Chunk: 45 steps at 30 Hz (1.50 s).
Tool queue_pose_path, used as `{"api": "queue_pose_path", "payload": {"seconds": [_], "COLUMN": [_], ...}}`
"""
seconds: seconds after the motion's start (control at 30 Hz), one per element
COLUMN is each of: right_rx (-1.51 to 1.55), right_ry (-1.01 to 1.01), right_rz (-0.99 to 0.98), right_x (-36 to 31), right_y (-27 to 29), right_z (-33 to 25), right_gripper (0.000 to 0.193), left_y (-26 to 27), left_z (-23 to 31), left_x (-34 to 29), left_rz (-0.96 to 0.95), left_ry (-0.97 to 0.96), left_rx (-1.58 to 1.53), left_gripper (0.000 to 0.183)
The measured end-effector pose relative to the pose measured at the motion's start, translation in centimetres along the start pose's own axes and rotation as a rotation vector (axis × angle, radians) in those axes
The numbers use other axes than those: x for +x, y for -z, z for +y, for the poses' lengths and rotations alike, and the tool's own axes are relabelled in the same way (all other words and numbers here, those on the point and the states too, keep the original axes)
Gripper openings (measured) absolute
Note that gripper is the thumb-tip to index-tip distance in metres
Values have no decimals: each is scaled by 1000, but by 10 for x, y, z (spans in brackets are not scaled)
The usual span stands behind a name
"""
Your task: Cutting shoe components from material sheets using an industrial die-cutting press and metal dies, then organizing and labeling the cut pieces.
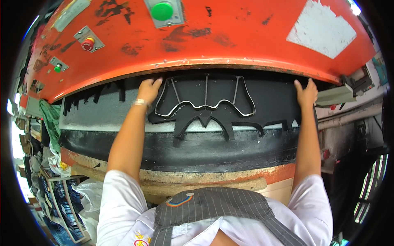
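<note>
A black foam-like sheet (279,96) with a jagged, cut-out near edge lies on the grey cutting bed (111,108). On it rests a metal-strip cutting die (205,92), its near edge wavy and several bars running across it. My left hand (147,92) closes on the sheet's left side, beside the die, thumb toward the die. At the sheet's right side my right hand (306,94) closes on the edge, thumb over the top. Both hands' far fingertips are partly hidden close to the orange machine head.
The orange machine head (230,45) overhangs the bed's far side. It carries a large green button (161,11), a red knob (87,44) and a small green button (58,67). A black padded front edge (213,151) lies nearest me. Green cloth (50,119) hangs at left.
</note>
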State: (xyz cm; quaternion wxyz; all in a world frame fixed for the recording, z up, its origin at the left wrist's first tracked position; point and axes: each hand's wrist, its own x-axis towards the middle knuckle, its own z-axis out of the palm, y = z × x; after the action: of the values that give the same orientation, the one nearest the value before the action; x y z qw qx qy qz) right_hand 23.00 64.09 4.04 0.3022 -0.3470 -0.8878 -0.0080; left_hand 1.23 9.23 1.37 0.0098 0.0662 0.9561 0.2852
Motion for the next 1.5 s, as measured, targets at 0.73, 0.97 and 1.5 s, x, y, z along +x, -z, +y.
{"api": "queue_pose_path", "payload": {"seconds": [0.73, 0.97, 1.5], "right_rx": [827, 693, 491], "right_ry": [319, 324, 220], "right_rz": [-548, -541, -454], "right_x": [-149, -145, -168], "right_y": [40, 42, 88], "right_z": [-140, -140, -153], "right_gripper": [91, 94, 84], "left_y": [-13, -11, 37], "left_z": [-17, -10, -44], "left_x": [-151, -147, -136], "left_rz": [396, 429, 313], "left_ry": [-332, -313, 100], "left_rx": [-338, -273, -649], "left_gripper": [50, 46, 44]}}
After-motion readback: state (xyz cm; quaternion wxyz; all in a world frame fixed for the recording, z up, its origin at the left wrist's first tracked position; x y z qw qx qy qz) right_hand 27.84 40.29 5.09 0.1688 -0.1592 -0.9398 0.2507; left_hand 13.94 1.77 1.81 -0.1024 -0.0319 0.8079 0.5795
